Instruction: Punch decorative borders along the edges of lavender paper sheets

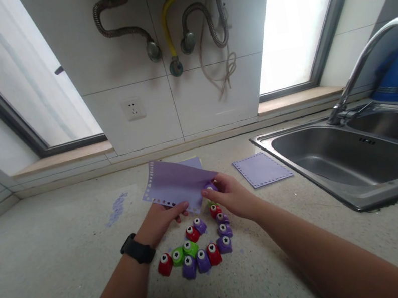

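Observation:
A sheet of purple paper (177,180) is raised and tilted above the counter, with small punched holes along its left and lower edges. My left hand (166,214) pinches its lower edge, thumb in front. At the sheet's right end, my right hand (231,194) is closed around a purple craft punch (211,186), partly hidden by the fingers. Below the hands lie several small punches: a red punch (165,264), a green punch (178,257), a purple punch (189,266) and others in a loose cluster.
On the right lies another purple sheet (263,168) with holes around its border, beside the steel sink (353,202). Part of a further sheet (193,162) shows behind the held one. Purple paper scraps (118,208) are scattered at left. A faucet (360,66) rises over the sink.

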`<state>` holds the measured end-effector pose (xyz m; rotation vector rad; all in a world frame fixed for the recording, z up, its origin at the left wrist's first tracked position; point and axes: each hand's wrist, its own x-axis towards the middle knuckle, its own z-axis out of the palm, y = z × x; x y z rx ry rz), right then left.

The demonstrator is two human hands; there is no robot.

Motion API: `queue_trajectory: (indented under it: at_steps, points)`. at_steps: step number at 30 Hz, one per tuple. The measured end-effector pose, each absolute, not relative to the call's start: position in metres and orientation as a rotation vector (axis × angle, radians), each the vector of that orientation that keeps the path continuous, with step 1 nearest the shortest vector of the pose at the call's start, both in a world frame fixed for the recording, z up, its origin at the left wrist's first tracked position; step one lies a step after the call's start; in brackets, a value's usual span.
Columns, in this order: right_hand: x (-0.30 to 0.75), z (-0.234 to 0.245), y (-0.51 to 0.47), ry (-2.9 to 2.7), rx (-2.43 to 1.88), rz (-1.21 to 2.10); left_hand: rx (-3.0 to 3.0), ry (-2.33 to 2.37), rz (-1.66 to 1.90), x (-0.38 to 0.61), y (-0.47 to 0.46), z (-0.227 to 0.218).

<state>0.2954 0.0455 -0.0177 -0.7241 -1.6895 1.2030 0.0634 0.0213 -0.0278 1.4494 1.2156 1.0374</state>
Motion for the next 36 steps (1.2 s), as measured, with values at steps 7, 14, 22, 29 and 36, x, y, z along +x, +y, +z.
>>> queue_trajectory:
  at_steps: [7, 14, 22, 29, 36]
  points:
    - [0.305, -0.016, 0.057, -1.338, -0.798, 1.588, 1.369, 0.908, 0.972, 0.045, 0.017, -0.016]
    - [0.312, -0.015, 0.060, -1.270, -0.930, 1.665, 1.280, 0.691, 0.912, 0.021, 0.019, -0.015]
    - [0.311, -0.018, 0.059, -1.386, -0.989, 1.683, 1.213, 0.617, 0.945, 0.038, 0.013, -0.009]
    - [0.311, -0.018, 0.058, -1.447, -1.002, 1.638, 1.125, 0.898, 1.035, 0.042, 0.010, -0.004]
    - [0.314, -0.011, 0.054, -1.560, -0.936, 1.639, 1.146, 1.049, 0.937, 0.045, 0.008, 0.000]
